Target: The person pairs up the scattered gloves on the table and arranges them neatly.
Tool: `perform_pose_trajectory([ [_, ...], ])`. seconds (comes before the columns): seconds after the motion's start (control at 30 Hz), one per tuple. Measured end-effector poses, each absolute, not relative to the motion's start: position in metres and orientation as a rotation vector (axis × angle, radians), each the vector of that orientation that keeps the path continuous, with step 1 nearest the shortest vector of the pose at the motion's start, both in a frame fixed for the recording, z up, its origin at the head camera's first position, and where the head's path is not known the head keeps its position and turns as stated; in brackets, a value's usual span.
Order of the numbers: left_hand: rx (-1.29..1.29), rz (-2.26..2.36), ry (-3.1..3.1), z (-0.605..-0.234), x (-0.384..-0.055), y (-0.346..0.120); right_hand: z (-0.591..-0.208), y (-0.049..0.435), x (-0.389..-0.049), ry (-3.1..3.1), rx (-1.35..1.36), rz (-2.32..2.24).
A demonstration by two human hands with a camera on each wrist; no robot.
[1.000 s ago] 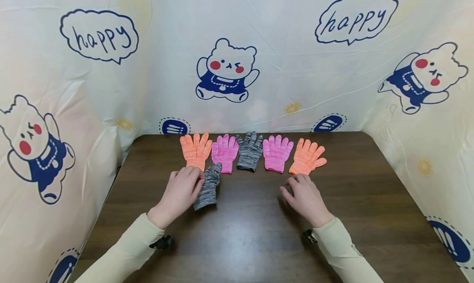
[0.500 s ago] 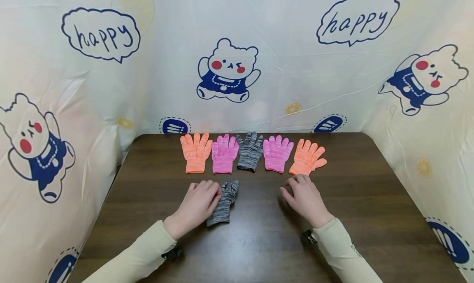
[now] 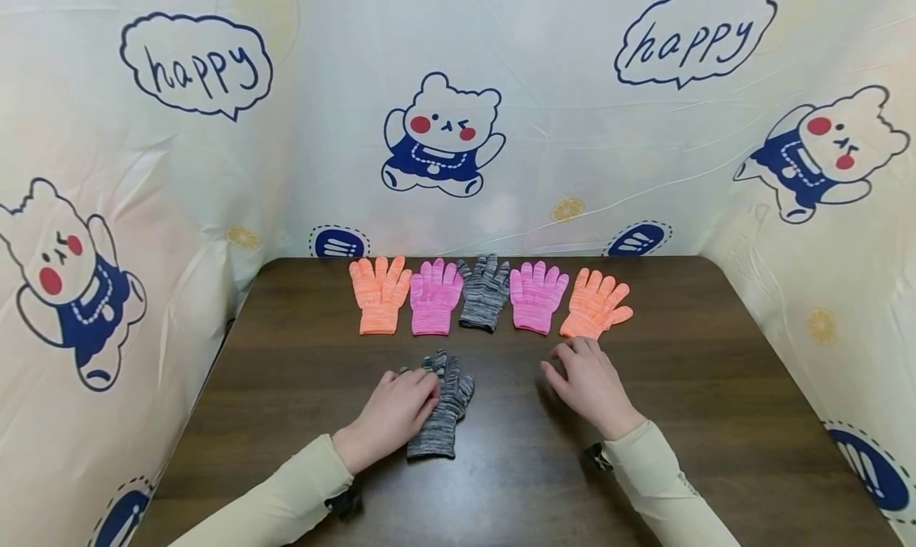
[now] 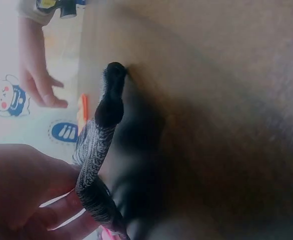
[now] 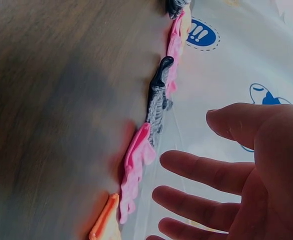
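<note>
My left hand (image 3: 392,410) pinches a grey-black striped knit glove (image 3: 445,416) by its left side, near the middle of the table. In the left wrist view the glove (image 4: 94,155) hangs just above the wood, its cuff pointing away from the fingers. My right hand (image 3: 592,384) holds nothing; its fingers are loosely bent, close below the right orange glove (image 3: 594,304). The right wrist view shows the fingers (image 5: 201,170) spread apart. Along the back lie a left orange glove (image 3: 379,296), a pink glove (image 3: 435,299), another grey glove (image 3: 484,294) and a second pink glove (image 3: 537,299).
The dark wooden table (image 3: 286,372) ends at the back against a white printed cloth (image 3: 544,133), which also hangs on both sides. The gloves in the row lie side by side near the back edge, fingers pointing away.
My left hand has brought the grey glove rightward and toward me, away from the left orange glove, which now shows whole. More of the held glove's fingers show. The right hand stays put.
</note>
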State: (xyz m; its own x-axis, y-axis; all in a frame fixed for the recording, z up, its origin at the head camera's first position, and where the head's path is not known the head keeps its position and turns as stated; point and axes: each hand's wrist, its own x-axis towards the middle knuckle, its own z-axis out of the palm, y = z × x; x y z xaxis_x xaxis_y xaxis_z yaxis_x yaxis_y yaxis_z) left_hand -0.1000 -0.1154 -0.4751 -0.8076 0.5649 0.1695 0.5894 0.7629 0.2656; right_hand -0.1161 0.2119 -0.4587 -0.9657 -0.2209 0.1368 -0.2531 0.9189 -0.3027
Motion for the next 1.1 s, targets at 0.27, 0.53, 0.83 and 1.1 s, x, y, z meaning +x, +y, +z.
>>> perform_pose_trajectory([
  [0.27, -0.981, -0.435, -2.855, -0.487, -0.097, -0.112, -0.46, 0.21, -0.116, -2.962, 0.391, 0.503],
  [0.53, -0.988, -0.426, -2.869, -0.49, -0.095, -0.11, -0.46, 0.209, -0.119, -2.949, 0.414, 0.524],
  [0.83, -1.045, -0.521, -2.87, -0.489, -0.094, -0.11, -0.46, 0.209, -0.119, -2.976, 0.388, 0.534],
  [1.1, -1.217, -0.596, -2.845, -0.491, -0.093, -0.113, -0.461, 0.21, -0.121, -2.982, 0.399, 0.53],
])
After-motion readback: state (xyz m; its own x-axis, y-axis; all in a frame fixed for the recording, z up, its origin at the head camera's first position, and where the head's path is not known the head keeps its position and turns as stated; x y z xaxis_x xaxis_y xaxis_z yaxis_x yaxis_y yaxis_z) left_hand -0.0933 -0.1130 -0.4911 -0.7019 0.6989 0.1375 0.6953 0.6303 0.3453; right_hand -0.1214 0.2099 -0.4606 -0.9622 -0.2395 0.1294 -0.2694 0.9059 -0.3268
